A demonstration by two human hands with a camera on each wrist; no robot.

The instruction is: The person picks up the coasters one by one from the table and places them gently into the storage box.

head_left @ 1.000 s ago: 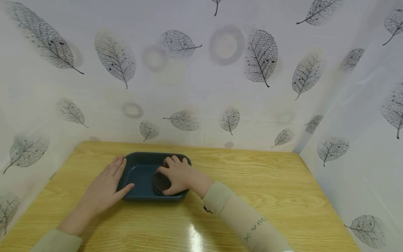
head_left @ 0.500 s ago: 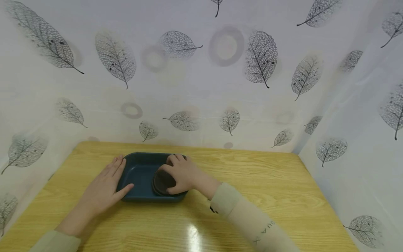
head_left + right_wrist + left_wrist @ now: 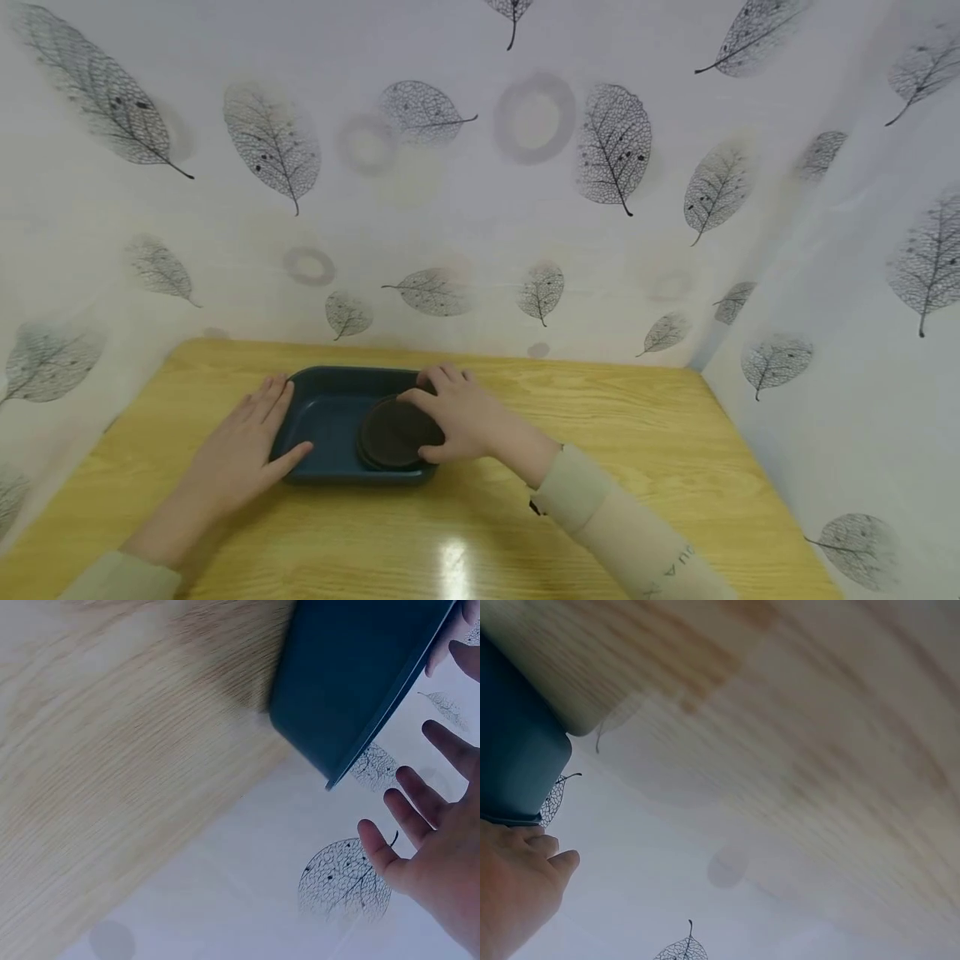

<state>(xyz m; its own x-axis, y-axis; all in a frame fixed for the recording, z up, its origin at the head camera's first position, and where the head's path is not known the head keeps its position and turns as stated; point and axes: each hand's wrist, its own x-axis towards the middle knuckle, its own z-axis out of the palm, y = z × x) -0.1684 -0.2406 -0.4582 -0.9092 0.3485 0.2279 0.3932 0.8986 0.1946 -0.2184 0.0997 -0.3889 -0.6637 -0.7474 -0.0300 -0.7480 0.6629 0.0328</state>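
Observation:
A dark blue rectangular tray [image 3: 324,429] with raised walls lies on the table. In its right half is a dark brown, flat round piece [image 3: 393,433] like a coaster, with more than one edge showing at its left, as if stacked. My left hand [image 3: 240,454] rests against the tray's left wall, its fingers straight and the thumb reaching over the rim. Over the right rim is my right hand [image 3: 465,417], fingers spread and loosely bent beside the round piece. The right wrist view shows the right hand's fingers [image 3: 416,795] apart with nothing between them.
The yellow wood-grain table [image 3: 600,450] extends to both sides of the tray and in front of it. White sheeting [image 3: 480,208] printed with leaves stands behind the table and along its sides.
My right hand has moved to the right, off the round piece, and its fingers have spread. The round piece stays in the tray. My left hand keeps its place on the tray.

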